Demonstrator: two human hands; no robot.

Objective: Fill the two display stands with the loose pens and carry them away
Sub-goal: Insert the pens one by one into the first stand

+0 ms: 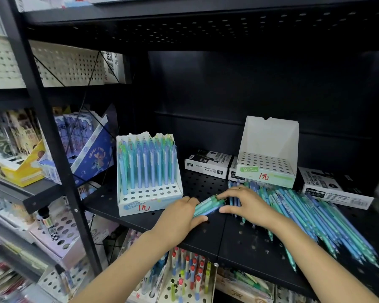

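Two display stands up on the black perforated shelf [206, 186]. Left stand [149, 193], white, marked "1元" in red on its front lip: back rows packed with upright blue and green pens [147, 162], front rows of holes bare. Right stand [268, 162], further back and well apart from the first, same red "1元" on a green label, not one pen in its grid of holes, propped on flat boxes.

Down in front, a small bundle of pens [208, 206] caught between both hands, lying roughly level above the shelf edge. Left hand [182, 217] curled round the near end of the bundle, thumb underneath, fingers over the top. Right hand [247, 206] meeting it from the other side, fingertips and thumb pinching the far end, a ring showing on one finger.

Behind and to the right of that hand, a big spread of loose pens [311, 217] fanned across the shelf, tips pointing toward the front edge, blues and teals mixed, running from just below the right stand out to the shelf's right front.

At the back, between the stands, a permanent marker box [208, 164], black and white, lying flat. Another marker box [335, 189] at the far right, just beside the pen spread.

Below the shelf, more holed racks with red and blue capped pens [188, 272]. Off to the left, a blue cartoon-printed box [92, 154] tilted on a neighbouring shelf.
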